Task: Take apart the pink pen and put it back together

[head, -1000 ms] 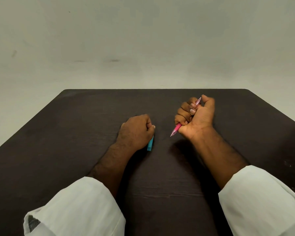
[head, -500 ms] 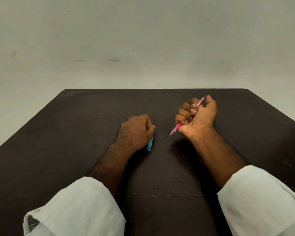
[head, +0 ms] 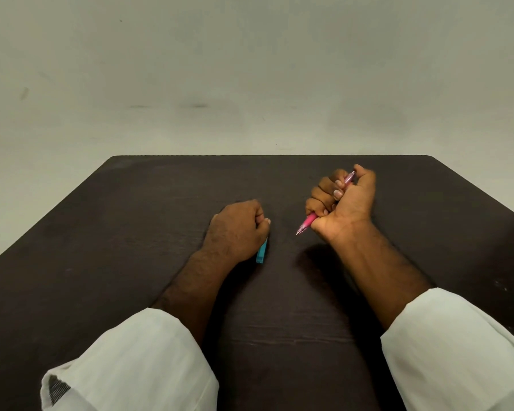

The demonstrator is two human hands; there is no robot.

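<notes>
My right hand (head: 346, 204) is closed in a fist around the pink pen (head: 306, 223), held above the table at centre right. The pen's pink grip and tip stick out below the fist, pointing down and left. Its clear pink top end shows above the fingers, beside the thumb. My left hand (head: 238, 231) rests on the table as a loose fist at centre. A blue pen-like piece (head: 261, 254) pokes out from under it toward me; whether the hand grips it or only covers it is hidden.
The dark brown table (head: 131, 232) fills the lower view, with its far edge against a plain pale wall. White sleeves cover both forearms near the bottom edge.
My right hand has lifted slightly and the thumb has shifted at the pen's top end, so more of that end shows. My left hand has stayed still.
</notes>
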